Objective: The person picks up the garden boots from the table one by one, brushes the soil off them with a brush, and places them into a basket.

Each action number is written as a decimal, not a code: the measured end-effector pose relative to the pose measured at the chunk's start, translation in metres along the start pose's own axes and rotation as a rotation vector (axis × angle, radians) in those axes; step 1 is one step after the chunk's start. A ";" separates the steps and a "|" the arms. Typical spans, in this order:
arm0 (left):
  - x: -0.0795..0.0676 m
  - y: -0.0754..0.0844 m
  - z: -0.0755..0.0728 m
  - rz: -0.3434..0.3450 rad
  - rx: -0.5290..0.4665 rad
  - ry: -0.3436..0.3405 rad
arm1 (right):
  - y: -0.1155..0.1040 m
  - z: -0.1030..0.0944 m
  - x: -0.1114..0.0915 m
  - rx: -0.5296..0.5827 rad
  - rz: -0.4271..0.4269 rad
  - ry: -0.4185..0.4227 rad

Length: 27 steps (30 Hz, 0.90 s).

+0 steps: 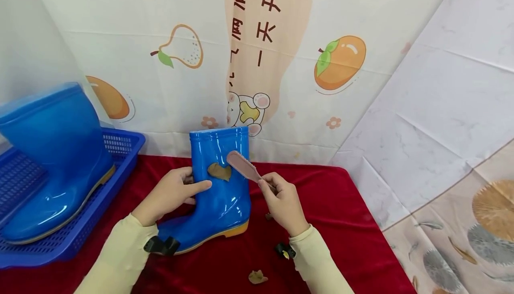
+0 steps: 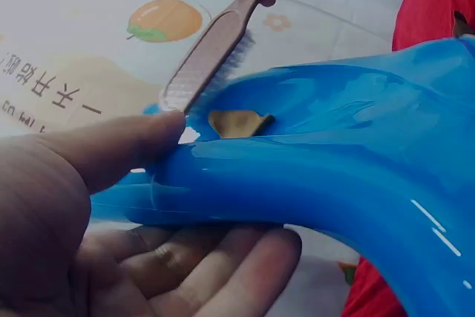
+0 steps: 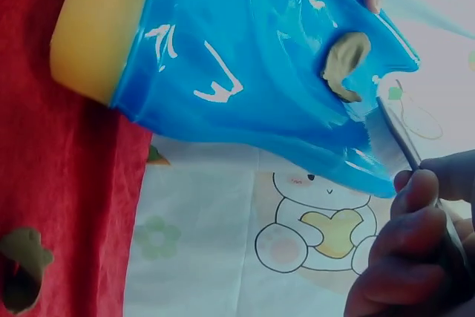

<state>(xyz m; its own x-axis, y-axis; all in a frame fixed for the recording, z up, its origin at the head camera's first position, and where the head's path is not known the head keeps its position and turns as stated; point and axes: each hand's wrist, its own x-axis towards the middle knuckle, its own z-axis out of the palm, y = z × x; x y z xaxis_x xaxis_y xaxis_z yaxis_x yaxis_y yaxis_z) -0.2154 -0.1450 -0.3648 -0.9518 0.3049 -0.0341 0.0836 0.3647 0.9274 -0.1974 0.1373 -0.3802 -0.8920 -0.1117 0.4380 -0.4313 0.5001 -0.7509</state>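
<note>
A blue rain boot with a yellow sole stands on the red cloth, toe to the left. My left hand grips its shaft, thumb on the near side and fingers behind, as the left wrist view shows. A brown, clay-like patch clings to the shaft near the thumb; its edge curls in the right wrist view. My right hand holds a pinkish-brown brush by its handle. The brush's pale bristles face the shaft, close beside the patch.
Another blue boot sits in a blue plastic basket on the left. A brown lump lies on the red cloth near the front, and a smaller bit by the heel. A printed curtain hangs behind.
</note>
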 end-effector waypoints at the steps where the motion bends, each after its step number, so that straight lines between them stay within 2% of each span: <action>1: 0.000 0.000 0.000 -0.004 0.003 0.006 | 0.002 0.000 0.000 -0.011 -0.008 0.007; 3: 0.001 0.000 0.000 -0.002 0.021 0.014 | 0.003 -0.001 0.001 -0.030 -0.019 0.014; 6: 0.000 -0.001 0.002 0.036 0.048 0.033 | 0.003 -0.001 0.000 -0.037 0.000 0.010; 10: 0.000 -0.001 0.006 0.090 0.067 0.111 | 0.003 0.000 0.000 -0.037 0.023 0.016; 15: 0.001 0.000 0.008 0.094 0.026 0.190 | 0.005 0.001 0.001 -0.083 0.009 0.029; 20: 0.002 -0.001 0.006 0.105 0.029 0.254 | 0.006 0.001 0.002 -0.136 0.015 -0.002; 25: 0.006 -0.002 0.006 0.149 0.024 0.257 | 0.005 0.001 0.002 -0.076 0.070 -0.028; 27: 0.007 -0.001 0.007 0.158 0.027 0.251 | 0.005 0.002 0.002 -0.066 0.066 -0.019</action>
<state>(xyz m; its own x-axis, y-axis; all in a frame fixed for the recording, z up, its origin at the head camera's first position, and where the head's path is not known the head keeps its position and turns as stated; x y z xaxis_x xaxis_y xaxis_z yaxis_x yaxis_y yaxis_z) -0.2198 -0.1373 -0.3690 -0.9694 0.1339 0.2059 0.2409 0.3540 0.9037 -0.2016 0.1386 -0.3843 -0.9208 -0.0929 0.3789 -0.3625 0.5625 -0.7431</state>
